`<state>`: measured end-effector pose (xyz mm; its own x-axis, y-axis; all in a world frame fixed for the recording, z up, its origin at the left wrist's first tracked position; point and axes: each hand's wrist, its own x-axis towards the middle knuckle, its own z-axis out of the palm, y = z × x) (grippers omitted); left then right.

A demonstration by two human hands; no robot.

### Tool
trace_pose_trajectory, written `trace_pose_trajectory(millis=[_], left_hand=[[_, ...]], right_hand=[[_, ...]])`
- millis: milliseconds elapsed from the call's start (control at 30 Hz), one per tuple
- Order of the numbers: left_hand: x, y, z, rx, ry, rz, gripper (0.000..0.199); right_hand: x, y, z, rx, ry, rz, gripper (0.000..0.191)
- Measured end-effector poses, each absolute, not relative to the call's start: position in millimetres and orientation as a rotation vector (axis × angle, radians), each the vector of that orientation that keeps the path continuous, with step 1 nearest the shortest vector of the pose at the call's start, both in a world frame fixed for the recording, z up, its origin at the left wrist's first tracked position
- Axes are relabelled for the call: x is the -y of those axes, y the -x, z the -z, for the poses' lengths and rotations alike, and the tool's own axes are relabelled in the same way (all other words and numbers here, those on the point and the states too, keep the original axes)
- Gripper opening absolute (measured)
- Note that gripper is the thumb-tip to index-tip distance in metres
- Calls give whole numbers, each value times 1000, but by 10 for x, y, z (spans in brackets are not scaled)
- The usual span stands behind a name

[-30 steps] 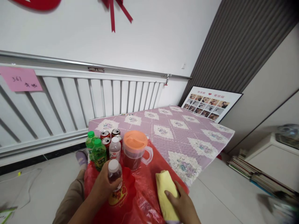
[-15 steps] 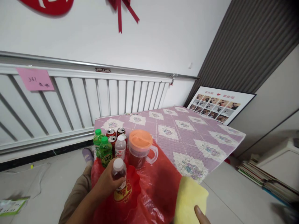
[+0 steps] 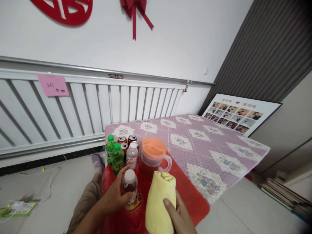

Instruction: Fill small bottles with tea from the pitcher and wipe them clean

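Observation:
My left hand (image 3: 114, 196) wraps round a small clear bottle (image 3: 129, 185) with a white cap. The bottle is upright over a red surface (image 3: 192, 201) with a gold print. In my right hand (image 3: 181, 216) is a rolled yellow cloth (image 3: 159, 204), held upright just right of the bottle. Behind my left hand stand two green-capped bottles (image 3: 118, 159), a second white-capped bottle (image 3: 132, 156) and several opened drink cans (image 3: 122, 140). A clear pitcher (image 3: 153, 159) with an orange lid and a handle stands behind the cloth.
A purple patterned cover (image 3: 195, 146) lies over the table, reaching the white radiator (image 3: 122, 104). A photo board (image 3: 239, 113) leans at the back right. Books (image 3: 278, 195) are stacked on the floor at right; a power strip (image 3: 19, 209) lies at left.
My right hand has brought the yellow cloth left, close to the bottle, and now holds it upright. My left hand keeps its hold on the bottle. The camera view has shifted slightly.

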<state>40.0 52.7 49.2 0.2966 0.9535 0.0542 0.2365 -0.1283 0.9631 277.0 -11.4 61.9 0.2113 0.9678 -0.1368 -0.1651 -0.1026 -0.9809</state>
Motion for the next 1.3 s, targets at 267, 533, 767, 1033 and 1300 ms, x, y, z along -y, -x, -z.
trace_pose_trajectory(millis=[267,533,767,1033,1300], left_hand=[[-517,-298,-398,-1060,-1504,-947,70],[-477,-356,-451,-1027,-1451,-1022,67],[-463,-357,-460,-1054,-1405,-1056,68],[-473,-389,-192,-1249,-1420,-1168,66],[-432,-330,-389,-1205,-1564,-1040,95]], right_hand=[[-179,-2439,-631,1127,1277,-844,54],[-186,-2201,-162,1618,1115,-326,57],[-111,-2282,15,1881,963,65,37],[-64,-2423,34,2102,987,308,26],[-29,-2455,6,1748,1055,140,36]])
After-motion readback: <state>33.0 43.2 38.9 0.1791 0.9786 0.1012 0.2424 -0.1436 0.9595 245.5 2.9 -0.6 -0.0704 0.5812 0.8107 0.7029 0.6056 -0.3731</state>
